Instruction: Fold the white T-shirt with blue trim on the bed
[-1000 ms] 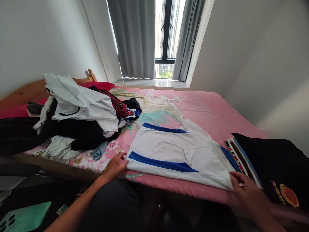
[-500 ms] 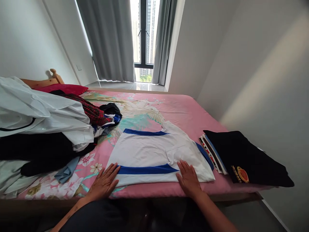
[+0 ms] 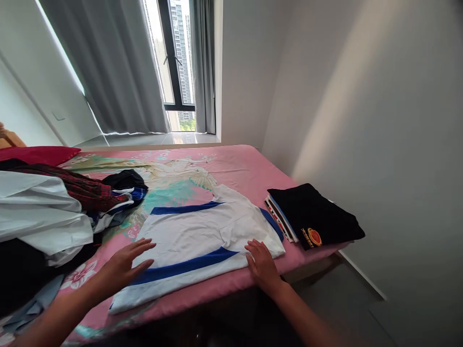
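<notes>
Head view: your left hand (image 3: 125,265) lies flat, fingers spread, on the near left part of the white garment with blue stripes (image 3: 195,241). Your right hand (image 3: 262,265) presses open-palmed on its edge at 3 o'clock. The garment lies spread on the pink bed (image 3: 249,168), with the folded stack (image 3: 311,217) at 2 o'clock and the clothes pile (image 3: 54,212) at 9 o'clock. You look to be smoothing it; a fold would call for gripping an edge.

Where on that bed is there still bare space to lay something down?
The pink sheet is bare at the far end, between the white and blue garment and the window side. A narrow strip also shows between that garment and the folded stack. The left is crowded with a heap of clothes. Both hands lie on the garment's near edge.
</notes>
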Demonstrator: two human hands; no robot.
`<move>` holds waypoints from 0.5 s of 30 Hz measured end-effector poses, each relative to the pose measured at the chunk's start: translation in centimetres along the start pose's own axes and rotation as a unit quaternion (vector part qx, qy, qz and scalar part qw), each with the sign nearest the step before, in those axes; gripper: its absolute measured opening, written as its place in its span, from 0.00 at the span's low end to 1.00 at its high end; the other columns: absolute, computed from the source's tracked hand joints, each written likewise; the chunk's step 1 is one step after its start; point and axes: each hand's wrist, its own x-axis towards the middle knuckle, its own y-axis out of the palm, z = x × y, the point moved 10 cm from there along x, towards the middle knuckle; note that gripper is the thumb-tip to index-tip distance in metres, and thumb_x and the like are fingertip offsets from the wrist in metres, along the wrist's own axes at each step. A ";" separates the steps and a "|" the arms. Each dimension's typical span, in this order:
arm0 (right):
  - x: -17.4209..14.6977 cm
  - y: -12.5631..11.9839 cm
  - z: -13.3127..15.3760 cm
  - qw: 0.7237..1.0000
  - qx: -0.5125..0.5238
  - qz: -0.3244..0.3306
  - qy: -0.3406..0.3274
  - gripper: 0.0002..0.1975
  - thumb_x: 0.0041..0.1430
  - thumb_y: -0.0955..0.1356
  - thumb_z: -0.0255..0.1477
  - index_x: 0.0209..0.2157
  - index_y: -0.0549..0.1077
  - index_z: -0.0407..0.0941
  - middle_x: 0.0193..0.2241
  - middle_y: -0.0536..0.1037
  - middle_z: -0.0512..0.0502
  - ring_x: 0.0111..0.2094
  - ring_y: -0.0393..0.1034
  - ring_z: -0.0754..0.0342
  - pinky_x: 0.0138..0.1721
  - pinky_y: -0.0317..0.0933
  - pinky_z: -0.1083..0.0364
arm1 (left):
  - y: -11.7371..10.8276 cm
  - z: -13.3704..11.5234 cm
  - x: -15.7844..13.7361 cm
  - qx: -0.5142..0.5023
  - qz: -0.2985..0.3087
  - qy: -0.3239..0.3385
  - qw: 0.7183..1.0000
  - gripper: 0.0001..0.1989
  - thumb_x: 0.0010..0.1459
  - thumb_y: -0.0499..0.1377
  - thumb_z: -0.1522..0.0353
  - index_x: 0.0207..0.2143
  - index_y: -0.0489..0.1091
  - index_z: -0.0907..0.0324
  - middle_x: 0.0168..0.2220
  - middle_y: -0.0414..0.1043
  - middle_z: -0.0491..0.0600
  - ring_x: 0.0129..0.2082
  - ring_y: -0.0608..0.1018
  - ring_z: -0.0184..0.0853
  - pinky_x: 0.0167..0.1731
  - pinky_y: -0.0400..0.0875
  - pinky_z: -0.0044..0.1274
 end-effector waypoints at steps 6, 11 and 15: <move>-3.2 -4.4 -6.8 0.986 0.041 -0.082 0.139 0.15 0.61 0.58 0.31 0.47 0.68 0.43 0.45 0.72 0.40 0.48 0.65 0.48 0.51 0.59 0.46 | 0.6 -14.4 6.5 -0.006 0.099 0.185 0.978 0.18 0.59 0.51 0.57 0.49 0.69 0.48 0.55 0.67 0.46 0.56 0.67 0.41 0.54 0.64 0.35; -6.4 -2.0 -15.9 0.913 0.230 -0.004 0.337 0.20 0.56 0.61 0.42 0.43 0.68 0.42 0.26 0.74 0.46 0.27 0.70 0.50 0.30 0.66 0.51 | 6.0 -23.5 9.5 -0.026 0.159 0.289 0.944 0.16 0.61 0.50 0.64 0.49 0.69 0.51 0.54 0.67 0.49 0.56 0.67 0.39 0.57 0.60 0.35; -6.3 0.3 -17.0 0.882 0.307 0.078 0.350 0.21 0.54 0.61 0.46 0.40 0.68 0.44 0.19 0.72 0.51 0.16 0.64 0.54 0.16 0.59 0.55 | 11.4 -27.1 12.1 -0.033 0.143 0.277 0.949 0.17 0.62 0.46 0.70 0.50 0.68 0.54 0.56 0.66 0.49 0.58 0.64 0.38 0.57 0.59 0.34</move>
